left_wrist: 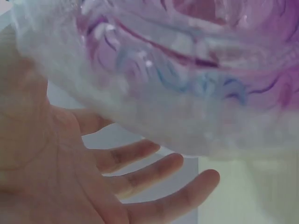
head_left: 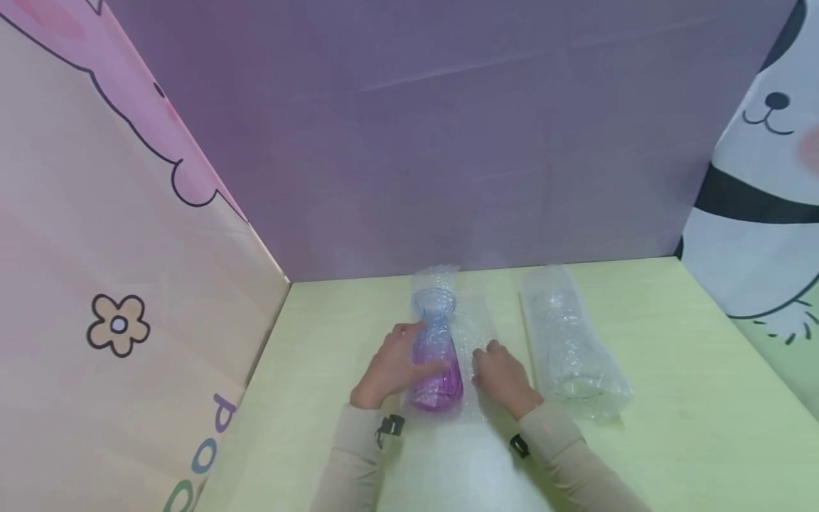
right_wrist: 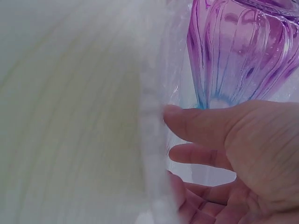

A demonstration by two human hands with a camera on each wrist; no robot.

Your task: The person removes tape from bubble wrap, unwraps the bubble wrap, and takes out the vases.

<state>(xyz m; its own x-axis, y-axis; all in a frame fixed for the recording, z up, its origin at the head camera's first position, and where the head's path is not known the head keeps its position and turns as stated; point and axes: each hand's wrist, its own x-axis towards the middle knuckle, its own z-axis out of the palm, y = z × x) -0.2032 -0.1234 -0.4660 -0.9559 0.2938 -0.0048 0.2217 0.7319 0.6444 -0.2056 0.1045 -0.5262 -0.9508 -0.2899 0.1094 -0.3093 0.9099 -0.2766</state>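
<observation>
A purple and blue glass vase [head_left: 436, 355] lies on its side on a sheet of bubble wrap [head_left: 475, 334], part of which covers it. My left hand [head_left: 397, 363] rests against the vase's left side, thumb across the wrapped glass. In the left wrist view its fingers [left_wrist: 154, 205] are spread and fairly straight beside the bubble wrap. On the other side my right hand [head_left: 505, 377] pinches the sheet's right edge. The right wrist view shows the thumb [right_wrist: 196, 122] and curled fingers at that edge, with the ribbed vase [right_wrist: 243, 51] behind.
To the right lies a clear glass vase [head_left: 572, 348] wrapped in bubble wrap. The pale wooden table [head_left: 691, 441] meets a purple back wall [head_left: 448, 142]. A flower-printed panel [head_left: 128, 235] stands at the left, a panda-printed one [head_left: 755, 249] at the right.
</observation>
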